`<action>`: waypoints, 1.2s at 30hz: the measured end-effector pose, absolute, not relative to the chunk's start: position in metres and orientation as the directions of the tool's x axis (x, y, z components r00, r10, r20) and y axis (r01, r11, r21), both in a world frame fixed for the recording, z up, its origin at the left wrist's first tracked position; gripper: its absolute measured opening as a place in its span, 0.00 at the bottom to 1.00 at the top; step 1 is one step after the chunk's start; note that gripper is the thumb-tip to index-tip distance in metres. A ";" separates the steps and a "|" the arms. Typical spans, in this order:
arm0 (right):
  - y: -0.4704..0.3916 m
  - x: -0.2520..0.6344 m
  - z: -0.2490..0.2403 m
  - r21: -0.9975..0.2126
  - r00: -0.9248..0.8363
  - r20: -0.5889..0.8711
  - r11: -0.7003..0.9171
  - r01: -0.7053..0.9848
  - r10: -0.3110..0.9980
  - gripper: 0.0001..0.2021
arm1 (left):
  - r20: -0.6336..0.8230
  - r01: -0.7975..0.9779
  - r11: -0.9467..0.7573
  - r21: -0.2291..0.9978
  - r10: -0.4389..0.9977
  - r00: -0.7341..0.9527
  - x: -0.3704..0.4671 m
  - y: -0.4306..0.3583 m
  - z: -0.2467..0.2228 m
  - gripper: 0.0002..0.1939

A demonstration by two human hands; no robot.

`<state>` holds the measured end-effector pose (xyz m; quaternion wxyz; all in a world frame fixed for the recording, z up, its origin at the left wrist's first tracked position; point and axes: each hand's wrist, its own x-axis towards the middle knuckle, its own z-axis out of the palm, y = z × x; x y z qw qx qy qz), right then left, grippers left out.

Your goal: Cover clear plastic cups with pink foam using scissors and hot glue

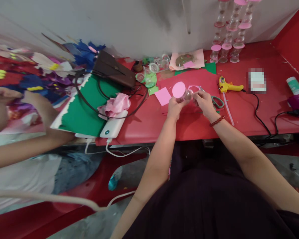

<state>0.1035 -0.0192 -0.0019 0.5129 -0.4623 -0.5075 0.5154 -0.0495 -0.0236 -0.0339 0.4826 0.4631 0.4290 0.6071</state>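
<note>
My left hand (pixel 174 107) grips a small clear plastic piece (pixel 188 95), shaped like the bottle parts at the back, with a round pink disc (pixel 178 90) at its far left end. Close to the piece's right side is my right hand (pixel 203 102), its thumb and fingers pinched together; what sits in them, if anything, is too small to make out. Beside that hand lie green-handled scissors (pixel 217 102), partly hidden. A pink square of paper (pixel 162 96) rests left of my left hand.
To the right lie a yellow glue gun (pixel 230 86), a pink glue stick (pixel 228 109) and cords. Stacked clear pieces with pink discs (pixel 226 48) stand by the wall. A white power bank (pixel 114 124) and brown case (pixel 114 69) are left. Another person's arm (pixel 22 147) reaches among paper flowers.
</note>
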 end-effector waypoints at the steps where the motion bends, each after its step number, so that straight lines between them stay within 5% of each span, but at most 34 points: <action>1: -0.019 0.104 -0.003 -0.994 0.004 0.108 0.108 0.002 0.994 0.13 | 0.146 -0.182 -0.163 0.970 0.984 -0.102 -0.049 -0.024 -0.033 0.30; 5: -0.021 0.106 -0.007 -0.928 0.110 0.322 0.290 0.236 0.941 0.12 | 0.119 -0.198 -0.121 0.973 0.993 -0.024 -0.049 -0.025 -0.034 0.30; 10: -0.018 0.109 -0.005 -0.930 0.209 0.321 0.267 0.251 0.924 0.13 | 0.018 -0.238 -0.032 0.971 0.998 -0.064 -0.062 -0.018 -0.045 0.28; 14: -0.013 0.115 -0.005 -0.929 0.272 0.340 0.276 0.248 0.900 0.13 | -0.043 -0.307 0.004 0.952 0.992 -0.122 -0.073 -0.012 -0.048 0.16; 17: -0.012 0.120 -0.007 -0.888 0.262 0.421 0.335 0.316 0.869 0.11 | -0.078 -0.319 0.056 0.946 0.995 -0.058 -0.072 -0.013 -0.043 0.31; 20: -0.013 0.122 -0.008 -0.854 0.197 0.464 0.377 0.359 0.863 0.08 | -0.069 -0.292 0.081 0.953 0.996 0.052 -0.066 -0.019 -0.036 0.31; 28: -0.024 0.117 -0.002 -0.900 0.089 0.414 0.392 0.190 0.906 0.13 | 0.026 -0.336 -0.001 0.942 0.997 0.071 -0.054 -0.026 -0.036 0.22; 36: -0.021 0.113 -0.009 -0.938 0.101 0.337 0.325 0.118 0.936 0.14 | 0.180 -0.363 -0.194 0.911 0.981 -0.074 -0.055 -0.022 -0.034 0.27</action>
